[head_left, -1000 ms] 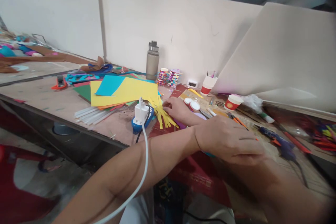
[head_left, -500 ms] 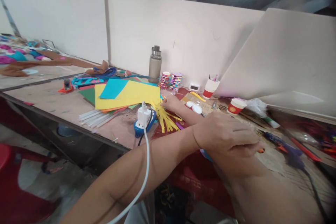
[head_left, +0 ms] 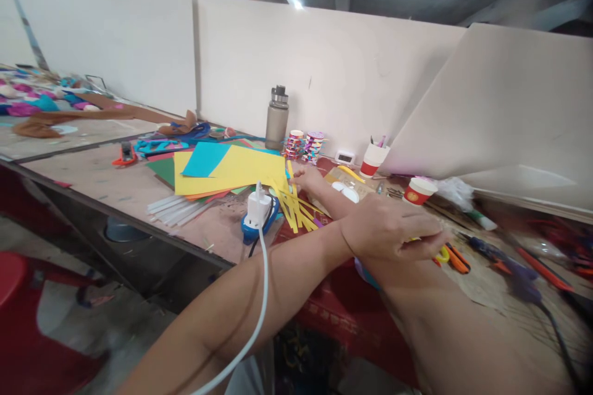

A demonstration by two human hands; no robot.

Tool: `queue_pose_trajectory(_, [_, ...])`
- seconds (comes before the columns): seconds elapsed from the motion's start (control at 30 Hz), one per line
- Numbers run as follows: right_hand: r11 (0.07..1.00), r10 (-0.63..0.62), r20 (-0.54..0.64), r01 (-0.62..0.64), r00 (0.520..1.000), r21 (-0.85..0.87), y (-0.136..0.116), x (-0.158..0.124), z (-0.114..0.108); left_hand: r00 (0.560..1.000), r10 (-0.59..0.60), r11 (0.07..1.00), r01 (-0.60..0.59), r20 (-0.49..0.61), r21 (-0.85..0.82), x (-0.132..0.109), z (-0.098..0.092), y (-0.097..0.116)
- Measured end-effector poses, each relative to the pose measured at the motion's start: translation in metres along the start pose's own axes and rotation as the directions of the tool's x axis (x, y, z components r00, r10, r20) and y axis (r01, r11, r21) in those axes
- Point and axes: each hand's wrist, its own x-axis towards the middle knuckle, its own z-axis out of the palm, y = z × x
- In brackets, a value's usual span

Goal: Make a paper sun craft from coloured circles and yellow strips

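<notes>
So our arms are crossed here, left over right. Our right hand (head_left: pixel 311 180) is out at the middle of the table (head_left: pixel 92 179), fingers bent in at the fan of yellow strips (head_left: pixel 296 213). One strip stands up right by the fingertips, but we can't tell if we've got it pinched. Our left hand (head_left: pixel 393 228) sits farther right, fingers curled with some yellow showing at them; can't tell if it's gripping anything. Just past it is an orange-handled tool (head_left: pixel 458 258).

Left of the strips there's a white charger (head_left: pixel 257 207) on a blue power strip (head_left: pixel 250 231), then a yellow sheet (head_left: pixel 250 166) with a blue sheet (head_left: pixel 204 159) on top, and white sticks (head_left: pixel 173 213) on the near side.

Far side: a bottle (head_left: pixel 277 126) and two striped cups (head_left: pixel 293 144) next to it. Off to the right, a glue gun (head_left: pixel 503 262).

Progress-wise, we'd say the strips are already cut and those two cups look pretty much done. The strips lie loose and the big sheets look mostly whole, so there's likely plenty left, though we can't say how much.
</notes>
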Motion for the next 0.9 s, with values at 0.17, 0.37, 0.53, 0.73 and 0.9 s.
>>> queue_pose_trajectory(0.17, [0.983, 0.028, -0.196, 0.008, 0.98, 0.181, -0.014, 0.005, -0.037, 0.997, 0.025, 0.999, -0.027, -0.073, -0.026, -0.002, 0.0, -0.002])
queue_pose_trajectory(0.37, [0.853, 0.035, -0.587, 0.282, 0.809, 0.438, -0.019, -0.015, -0.121, 0.957, -0.22, 0.962, 0.181, -0.188, -0.204, -0.002, -0.014, -0.002])
queue_pose_trajectory(0.53, [0.84, 0.123, -0.677, 0.288, 0.725, 0.461, -0.009, -0.073, -0.163, 0.666, -0.668, 0.726, 0.485, -0.331, -0.488, 0.004, -0.023, -0.028])
queue_pose_trajectory(0.73, [0.815, 0.213, -0.634, 0.223, 0.744, 0.535, 0.011, -0.135, -0.159, 0.558, -0.828, 0.39, 0.652, 0.063, -0.65, 0.005, -0.012, -0.046])
queue_pose_trajectory(0.9, [0.808, 0.256, -0.603, 0.174, 0.756, 0.562, 0.024, -0.153, -0.148, 0.602, -0.705, 0.363, 0.76, 0.376, -0.539, 0.003, -0.006, -0.035])
